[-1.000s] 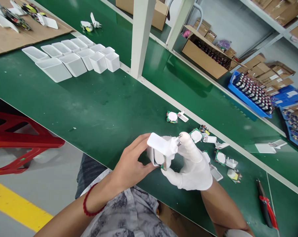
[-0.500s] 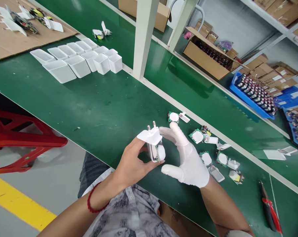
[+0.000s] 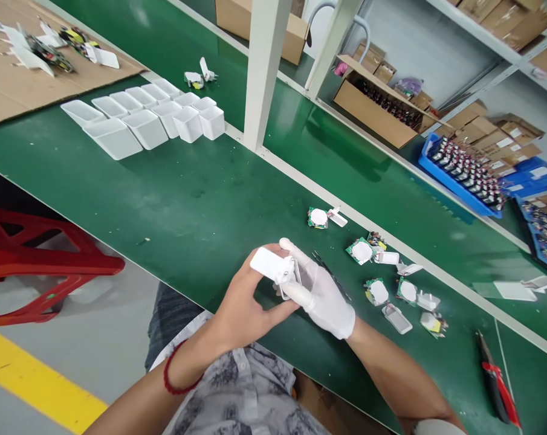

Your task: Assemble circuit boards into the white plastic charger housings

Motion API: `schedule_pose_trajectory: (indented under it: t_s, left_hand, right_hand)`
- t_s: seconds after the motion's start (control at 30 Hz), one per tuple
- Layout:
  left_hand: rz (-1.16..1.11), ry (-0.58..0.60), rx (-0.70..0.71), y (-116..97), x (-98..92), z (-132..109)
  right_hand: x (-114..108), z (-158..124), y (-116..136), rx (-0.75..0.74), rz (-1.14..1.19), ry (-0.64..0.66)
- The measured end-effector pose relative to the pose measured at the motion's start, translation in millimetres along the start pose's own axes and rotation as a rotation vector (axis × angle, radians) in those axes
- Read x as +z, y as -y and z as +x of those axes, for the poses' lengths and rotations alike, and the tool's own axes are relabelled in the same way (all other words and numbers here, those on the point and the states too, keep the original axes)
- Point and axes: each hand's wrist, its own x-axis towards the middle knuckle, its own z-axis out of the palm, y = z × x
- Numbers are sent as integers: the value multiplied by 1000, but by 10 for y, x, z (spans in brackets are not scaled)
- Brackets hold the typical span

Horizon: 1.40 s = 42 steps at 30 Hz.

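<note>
Both hands meet at a white plug adapter housing [image 3: 269, 264] near the bench's front edge. My bare left hand [image 3: 248, 302] is closed round its left side, thumb below. My right hand [image 3: 323, 296], in a white glove, grips the opposite side between thumb and fingers. A flat white part of the housing faces up; its pins and inside are mostly hidden. Beside the glove lie thin dark tweezers [image 3: 331, 275]. Farther right are a round-topped circuit board [image 3: 361, 251], another board [image 3: 376, 292] and a small white cover [image 3: 397, 318].
White open cases [image 3: 112, 139] stand grouped at the left, near cardboard [image 3: 10, 99] with plug assemblies on it. A white post [image 3: 264, 78] rises behind the bench. Red-handled pliers [image 3: 497, 383] lie at the right; a blue tray [image 3: 459, 181] stands beyond. A red stool [image 3: 42, 260] is at lower left.
My right hand has moved left and closed on the adapter housing. The housing has turned, so its upright pins no longer show. The tweezers are now visible beside the glove.
</note>
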Motion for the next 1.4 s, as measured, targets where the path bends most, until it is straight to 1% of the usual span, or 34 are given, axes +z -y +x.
schedule_pose_trajectory:
  t_s: [0.1,0.2,0.27,0.37,0.53,0.6,0.7,0.8,1.03,1.13,1.23,1.33,1.4]
  left_hand:
    - [-147,59,-73,52,-105,3]
    - [-121,53,-156,103,-116,-5]
    - [-66,52,-159,115,-83,-12]
    - [33,59,-98,84,-34,-6]
    - [110,30,-37,19,0,35]
    - [118,2,-49,25,10,52]
    - [96,-67,-102,43,12,81]
    - [66,-109,-143,46,3,99]
    - [31,-140,-144,70,42,12]
    - [55,-144,-172,71,33,19]
    - [68,-177,-215,56,-6,65]
    - [48,-204,-216,39,-39,93]
    - [60,-200,-198,32,-44,88]
  right_hand:
    - [-24,51,52,47,11,67]
    - [-39,78,79,77,-22,86]
    - [-40,76,54,57,-35,53]
    - [-25,59,-7,39,-2,-9]
    - [10,64,-28,7,67,-57]
    - [9,81,-22,42,72,-69]
    - [-14,102,-33,77,158,-10]
    - [-44,103,-62,48,216,63]
    - [-28,94,-125,-11,151,5]
    - [-24,114,-138,36,179,36]
    - [-44,128,-139,92,269,66]
    - [-68,122,-135,72,330,98]
    - [-70,115,-129,56,339,116]
